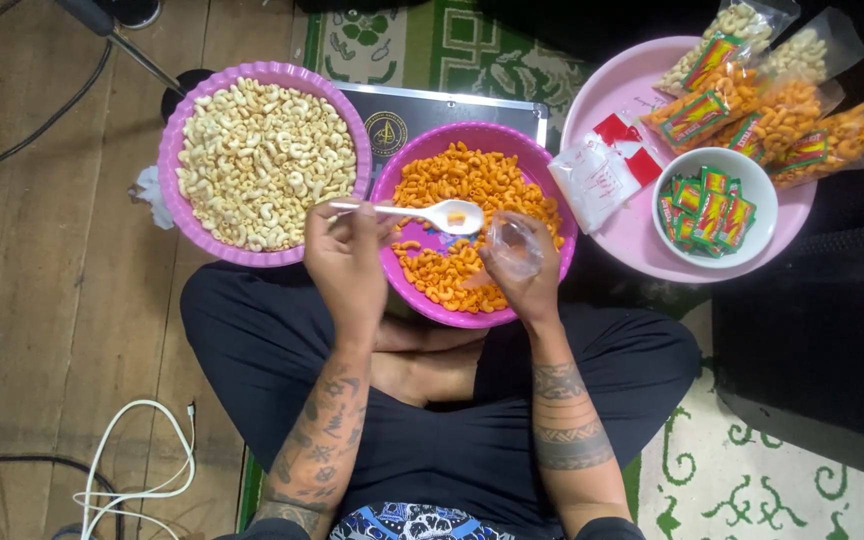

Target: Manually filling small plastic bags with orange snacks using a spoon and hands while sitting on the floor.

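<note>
From the head camera, you sit cross-legged on a wooden floor with both forearms reaching forward. Your left hand [345, 258] has its fingers closed around the handle of a white plastic spoon [430, 213], which lies level and points right; a little of the orange snack sits in its bowl. Your right hand [524, 272] pinches a small clear plastic bag [512, 243], holding it just right of the spoon's tip. Both hover over the magenta basin [404, 160] of orange curled snacks [467, 180] directly ahead of your knees. To its left, touching rim to rim, a purple basin [167, 160] holds pale curled snacks [264, 160]. On the right, a pink tray [612, 85] carries a white bowl [760, 195] of small green and red packets [707, 207], a white sachet, and filled snack bags [767, 100] at its far edge.
</note>
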